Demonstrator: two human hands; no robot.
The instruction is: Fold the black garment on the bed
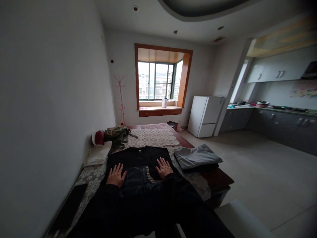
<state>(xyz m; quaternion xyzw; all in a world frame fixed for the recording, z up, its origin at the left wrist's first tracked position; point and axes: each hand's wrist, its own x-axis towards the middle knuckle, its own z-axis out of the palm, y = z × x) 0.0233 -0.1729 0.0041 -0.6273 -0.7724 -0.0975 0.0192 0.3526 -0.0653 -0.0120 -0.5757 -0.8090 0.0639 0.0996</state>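
A black T-shirt [151, 153] lies spread on the table, its neckline with a small white label at the far side. My left hand [116, 175] rests flat on the left part of the shirt, fingers spread. On the right part, my right hand [163, 168] also lies flat with its fingers apart. Between them shows a dark bluish cloth panel [136, 180] with a light striped edge; whether it belongs to the shirt I cannot tell. Just right of the shirt sits a stack of folded clothes with a grey garment [196, 156] on top.
A lace tablecloth [158, 137] covers much of the wooden table [218, 177]. A green backpack [116, 134], white cloth [97, 154] and dark red item [99, 137] lie along the left wall. Beyond stand a pink coat rack [120, 96] and white fridge [205, 115].
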